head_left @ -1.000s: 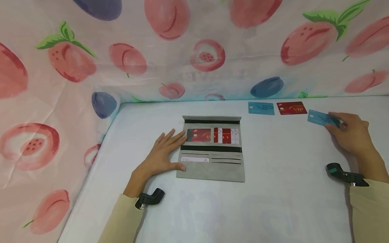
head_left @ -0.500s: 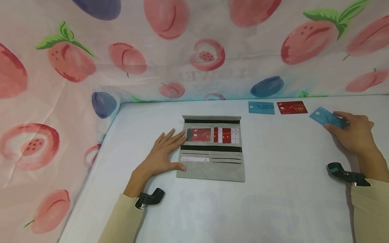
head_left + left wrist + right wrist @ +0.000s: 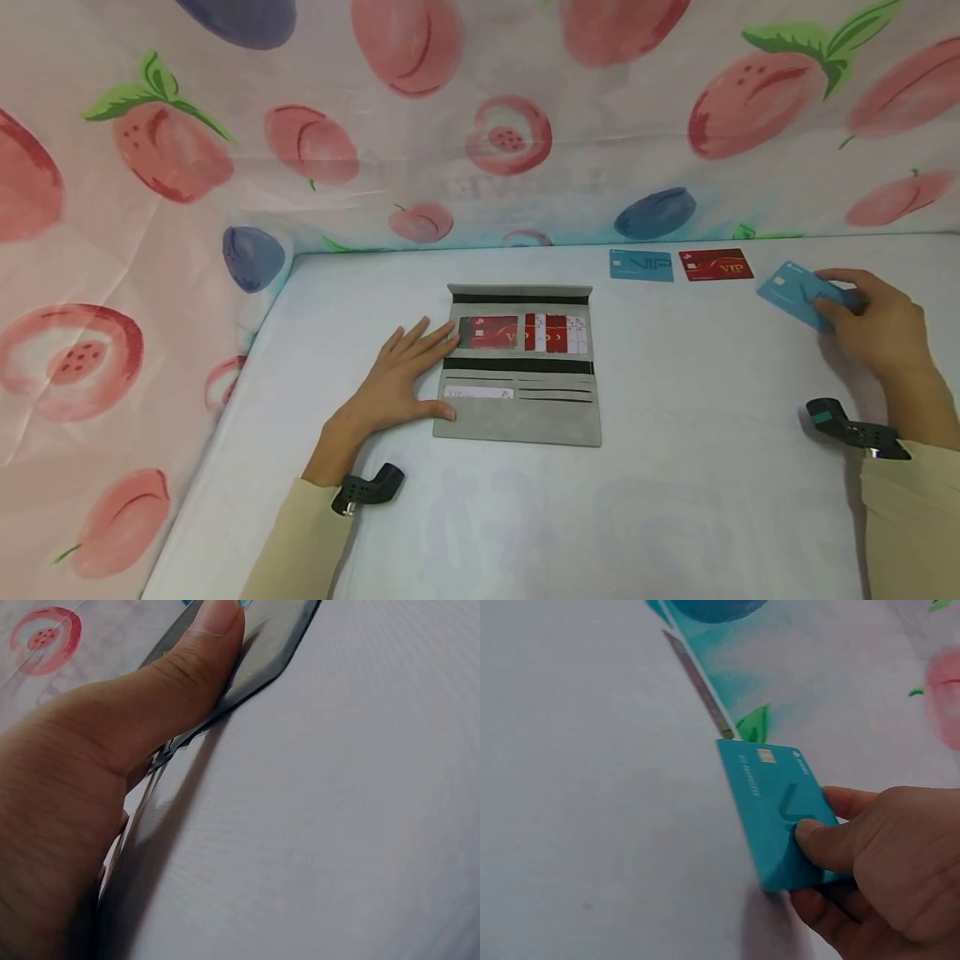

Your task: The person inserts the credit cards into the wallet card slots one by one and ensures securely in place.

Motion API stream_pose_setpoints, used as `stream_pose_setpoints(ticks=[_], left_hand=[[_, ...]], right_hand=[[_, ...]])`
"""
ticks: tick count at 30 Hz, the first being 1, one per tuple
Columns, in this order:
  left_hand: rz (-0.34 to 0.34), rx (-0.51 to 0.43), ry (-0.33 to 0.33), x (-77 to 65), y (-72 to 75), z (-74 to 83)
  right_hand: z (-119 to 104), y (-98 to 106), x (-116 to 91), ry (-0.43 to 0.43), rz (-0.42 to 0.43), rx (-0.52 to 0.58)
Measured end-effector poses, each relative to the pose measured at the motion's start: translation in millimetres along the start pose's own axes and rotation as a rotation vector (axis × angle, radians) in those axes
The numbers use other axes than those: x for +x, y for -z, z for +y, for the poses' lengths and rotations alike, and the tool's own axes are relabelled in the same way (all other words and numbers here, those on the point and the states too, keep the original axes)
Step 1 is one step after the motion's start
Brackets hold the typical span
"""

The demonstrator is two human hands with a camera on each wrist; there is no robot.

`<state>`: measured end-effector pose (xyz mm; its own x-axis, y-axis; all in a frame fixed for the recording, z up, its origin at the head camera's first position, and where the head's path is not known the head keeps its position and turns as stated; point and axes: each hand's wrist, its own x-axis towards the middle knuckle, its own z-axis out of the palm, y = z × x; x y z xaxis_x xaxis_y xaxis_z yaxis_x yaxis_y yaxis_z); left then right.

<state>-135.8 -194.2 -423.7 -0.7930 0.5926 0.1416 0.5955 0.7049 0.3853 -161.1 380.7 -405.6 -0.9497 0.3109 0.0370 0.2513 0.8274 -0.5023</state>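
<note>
A blue VIP card [image 3: 795, 290] is pinched between the thumb and fingers of my right hand [image 3: 881, 321], tilted and lifted off the table at the far right. In the right wrist view the thumb lies flat on the face of the card [image 3: 769, 817]. A grey wallet [image 3: 517, 425] lies unfolded on the table, with a red card [image 3: 495, 332] in its upper left pocket, red and white strips in the upper right one and a white card [image 3: 478, 392] in a lower slot. My left hand [image 3: 397, 383] rests with spread fingers on the wallet's left edge.
Another blue card [image 3: 641, 265] and a red VIP card [image 3: 716, 264] lie in a row at the table's back edge. A fruit-printed cloth [image 3: 322, 200] rises behind and to the left of the white table [image 3: 675, 500].
My right hand has raised and tilted the blue card, and the thumb has slid further over its face. My left hand stays on the wallet.
</note>
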Motion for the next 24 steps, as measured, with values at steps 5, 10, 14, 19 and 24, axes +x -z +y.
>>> stream_pose_setpoints(ticks=[5,10,14,19,24], left_hand=[[-0.008,0.005,0.007,0.4,-0.1,-0.2],[-0.008,0.004,0.007,0.4,0.2,0.5],[-0.006,-0.006,0.003,0.7,-0.5,1.3],[0.003,-0.011,-0.001,0.9,-1.0,1.6],[0.019,-0.019,-0.013,-0.2,0.5,0.7]], right_hand=[[-4.8,8.5,-3.9,-0.012,-0.063,0.055],[-19.3,17.0,-7.9,-0.002,-0.095,0.185],[-29.6,19.6,-9.8,0.013,-0.102,0.287],[-44.1,20.8,-15.5,0.054,-0.09,0.454],[-56.7,16.6,-19.2,0.096,-0.095,0.449]])
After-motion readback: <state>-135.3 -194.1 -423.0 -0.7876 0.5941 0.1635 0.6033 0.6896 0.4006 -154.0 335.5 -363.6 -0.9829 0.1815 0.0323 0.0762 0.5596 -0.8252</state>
